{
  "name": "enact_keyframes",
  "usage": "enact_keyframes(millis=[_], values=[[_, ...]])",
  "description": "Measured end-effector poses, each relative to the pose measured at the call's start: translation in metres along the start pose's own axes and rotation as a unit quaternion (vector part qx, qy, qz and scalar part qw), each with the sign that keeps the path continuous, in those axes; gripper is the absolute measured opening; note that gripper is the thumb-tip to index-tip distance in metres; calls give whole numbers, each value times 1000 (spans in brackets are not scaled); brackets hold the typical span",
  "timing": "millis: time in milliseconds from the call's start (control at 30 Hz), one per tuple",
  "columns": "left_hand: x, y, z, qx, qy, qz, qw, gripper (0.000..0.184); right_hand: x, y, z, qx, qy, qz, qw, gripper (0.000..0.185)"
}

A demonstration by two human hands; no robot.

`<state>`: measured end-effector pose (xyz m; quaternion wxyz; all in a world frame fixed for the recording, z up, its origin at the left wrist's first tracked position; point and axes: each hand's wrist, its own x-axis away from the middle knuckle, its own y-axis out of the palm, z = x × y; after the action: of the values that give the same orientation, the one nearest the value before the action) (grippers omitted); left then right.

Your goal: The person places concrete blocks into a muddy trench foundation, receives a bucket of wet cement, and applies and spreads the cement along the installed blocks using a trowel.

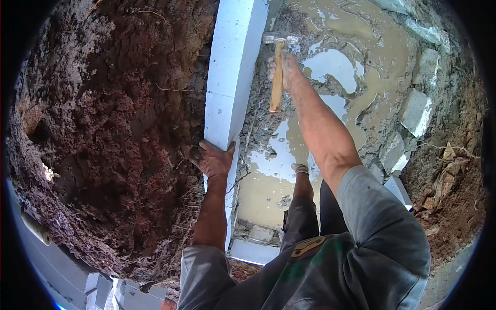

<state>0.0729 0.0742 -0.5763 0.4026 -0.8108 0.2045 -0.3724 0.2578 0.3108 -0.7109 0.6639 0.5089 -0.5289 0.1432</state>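
Note:
My right hand (287, 70) is closed round the wooden handle of a hammer (277, 85). Its double-faced metal head points away from me, beside the right side of a long pale grey concrete beam (225, 77). My left hand (212, 159) lies across the near part of the beam, thumb at the right edge and fingers reaching over the left edge. The hammer head appears close to the beam's side; whether it touches cannot be told.
Reddish-brown soil (113, 129) with roots rises on the left. Muddy water (263, 199) covers the trench floor, where my foot (300, 168) stands. Broken blocks (417, 112) line the right side. A pale block (253, 251) lies near the beam's lower end.

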Motion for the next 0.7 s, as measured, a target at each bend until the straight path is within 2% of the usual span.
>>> enact_keyframes(millis=[33, 133, 233, 333, 467, 533, 700], values=[[1, 7, -1, -4, 13, 42, 999, 117, 1, -1, -2, -2, 6, -7, 1000, 50], [7, -13, 9, 27, -5, 30, 999, 116, 16, 2, 4, -16, -34, 34, 999, 49], [6, -12, 9, 43, -2, 37, 998, 113, 16, 2, 13, -88, -52, 14, 995, 47], [4, -10, 10, 19, 2, 38, 999, 109, 8, 6, 9, 1, -19, -4, 1000, 47], [6, -18, 12, 22, 1, 26, 999, 106, 4, -2, 3, 25, -5, -6, 1000, 46], [5, -8, 9, 0, 9, 58, 998, 106, 5, 2, 3, 29, -16, 13, 999, 46], [5, -12, 7, 11, 10, 46, 999, 104, 25, 13, 10, -46, -67, 40, 996, 47]])
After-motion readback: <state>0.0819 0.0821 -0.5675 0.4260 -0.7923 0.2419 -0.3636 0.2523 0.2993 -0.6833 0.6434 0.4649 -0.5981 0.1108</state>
